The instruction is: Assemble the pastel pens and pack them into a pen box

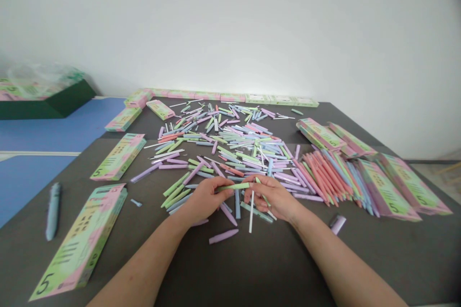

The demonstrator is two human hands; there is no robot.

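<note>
My left hand (203, 198) is closed on one end of a light green pen barrel (236, 186), which lies nearly level. The barrel's other end meets the fingertips of my right hand (273, 194). Those right fingers are closed too, with a thin white stick like a pen refill (251, 213) hanging down from them. Another slim green piece passes through the right hand; its kind I cannot make out. Just beyond both hands spreads a loose heap of pastel pen parts (230, 148). A lilac pen piece (223, 236) lies nearer to me.
Sorted coral pens (326, 177) fan out on the right beside printed boxes (389, 189). More boxes (79, 240) line the left, and a row of boxes (207, 95) runs along the back. A blue pen (53, 211) lies far left. A green bin (68, 98) stands beyond.
</note>
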